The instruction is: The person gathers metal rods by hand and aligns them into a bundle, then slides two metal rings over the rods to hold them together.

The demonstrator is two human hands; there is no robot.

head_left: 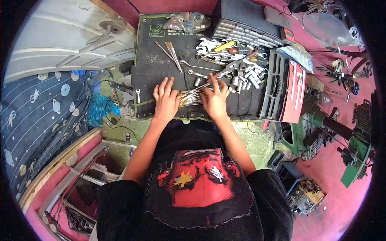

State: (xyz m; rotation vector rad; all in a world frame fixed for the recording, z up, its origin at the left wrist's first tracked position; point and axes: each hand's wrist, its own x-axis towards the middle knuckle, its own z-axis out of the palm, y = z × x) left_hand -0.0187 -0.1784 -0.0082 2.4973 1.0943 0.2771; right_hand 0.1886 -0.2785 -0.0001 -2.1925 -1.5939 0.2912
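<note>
At frame centre, palms down, apart: left hand (167,101), fingers spread, and right hand (216,100), fingers forward, grip impossible to tell. Between both, touching: bundle of thin, silvery metal rods (191,99) on black fabric mat (146,82). Beyond, right of upper centre: heaped silvery wrenches (206,44).

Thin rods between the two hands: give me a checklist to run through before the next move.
1. Left hand at the left end of the thin rods: ok.
2. Right hand at their right end: ok.
3. All rods in one group: not ok; a few loose rods lie apart, farther up the mat.
4. Clear space beside the right hand: not ok; sockets lie close by.
5. Rod ends even: cannot tell; the hands partly cover them.
</note>
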